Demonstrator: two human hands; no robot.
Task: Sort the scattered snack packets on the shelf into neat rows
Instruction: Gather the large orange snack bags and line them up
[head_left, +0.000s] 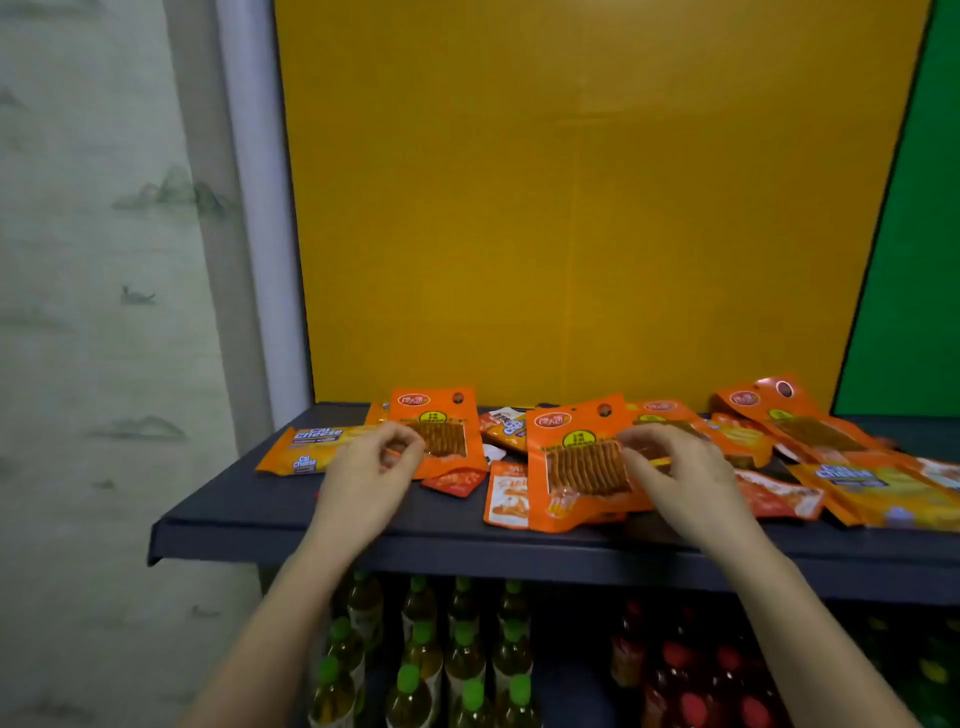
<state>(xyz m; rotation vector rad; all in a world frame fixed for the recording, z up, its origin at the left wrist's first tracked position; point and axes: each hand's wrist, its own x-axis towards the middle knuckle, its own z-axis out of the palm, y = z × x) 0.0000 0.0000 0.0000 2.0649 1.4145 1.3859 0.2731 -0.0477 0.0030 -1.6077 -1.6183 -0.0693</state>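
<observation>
Pinched at outer side edges, 2 orange window packets: left hand on the rear packet, right hand on the front packet, both amid the scatter on the dark shelf; likely light, limp, slippery film, brittle contents, best held by sealed margins.

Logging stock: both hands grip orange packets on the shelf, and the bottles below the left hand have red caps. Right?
No: the head view shows green caps on the bottles below the left hand. It grips one orange packet, the right hand another orange packet.
</observation>
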